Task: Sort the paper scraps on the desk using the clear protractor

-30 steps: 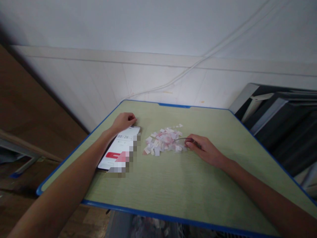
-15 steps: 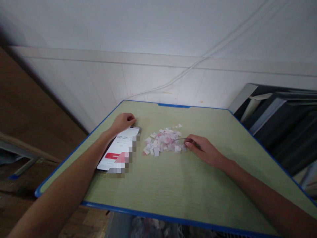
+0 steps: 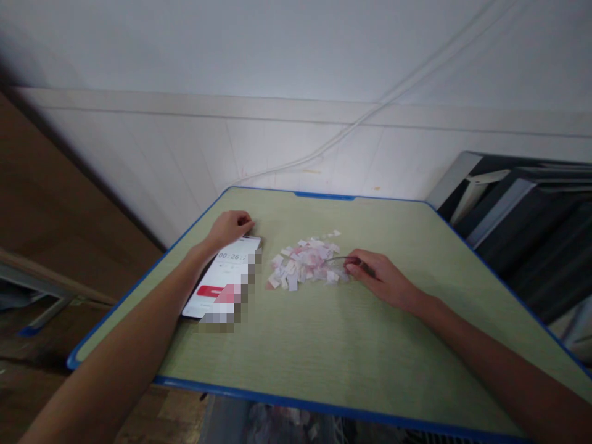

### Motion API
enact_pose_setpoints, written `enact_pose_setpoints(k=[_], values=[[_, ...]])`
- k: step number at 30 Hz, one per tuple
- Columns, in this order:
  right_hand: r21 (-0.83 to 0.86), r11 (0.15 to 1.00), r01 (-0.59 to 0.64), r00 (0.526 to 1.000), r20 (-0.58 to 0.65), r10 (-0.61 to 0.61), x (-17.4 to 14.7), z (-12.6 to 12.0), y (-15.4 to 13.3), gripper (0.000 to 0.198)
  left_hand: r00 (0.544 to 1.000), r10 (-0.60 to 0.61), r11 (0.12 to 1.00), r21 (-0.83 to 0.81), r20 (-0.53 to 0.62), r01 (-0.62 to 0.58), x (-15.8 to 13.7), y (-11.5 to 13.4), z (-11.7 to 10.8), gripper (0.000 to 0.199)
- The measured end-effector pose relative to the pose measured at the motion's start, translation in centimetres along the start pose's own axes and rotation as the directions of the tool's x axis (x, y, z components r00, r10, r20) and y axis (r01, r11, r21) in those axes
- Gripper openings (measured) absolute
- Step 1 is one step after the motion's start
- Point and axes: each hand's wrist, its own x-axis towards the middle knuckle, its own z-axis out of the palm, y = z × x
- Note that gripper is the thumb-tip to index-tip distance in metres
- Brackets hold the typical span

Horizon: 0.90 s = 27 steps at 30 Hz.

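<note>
My right hand (image 3: 377,274) is closed around a thin, curved metal pair of tweezers (image 3: 337,259). Its tip points left into a loose heap of small white and pink paper scraps (image 3: 305,262) in the middle of the table. Whether a scrap is caught at the tip is too small to tell. My left hand (image 3: 230,227) rests on the table with its fingers curled in, and nothing shows in it. Just below that hand lies a phone (image 3: 226,271) with a running timer and a red button on its screen; part of it is blurred out.
The green table (image 3: 296,345) has a blue rim and stands against a white wall (image 3: 296,142) with a cable (image 3: 328,148) along it. Dark folded panels (image 3: 531,228) lean at the right. Below the front edge, a bin (image 3: 277,425) holds more scraps.
</note>
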Motion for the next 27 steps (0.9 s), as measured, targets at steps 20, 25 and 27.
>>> enact_pose_setpoints(k=[20, 25, 27], values=[[-0.005, 1.0, 0.01, 1.0, 0.004, -0.01, 0.08, 0.04, -0.15, 0.019, 1.0, -0.02, 0.999, -0.026, 0.0, 0.02, 0.01, -0.07, 0.11, 0.024], [-0.01, 1.0, 0.015, 1.0, 0.007, -0.014, 0.07, 0.02, -0.04, 0.02, 1.0, -0.013, 1.0, -0.026, -0.009, 0.012, 0.05, -0.21, 0.2, 0.024], [-0.006, 1.0, 0.013, 1.0, 0.008, -0.013, 0.05, 0.04, 0.0, 0.02, 1.0, -0.011, 0.999, -0.031, -0.008, 0.011, 0.05, -0.23, 0.21, 0.024]])
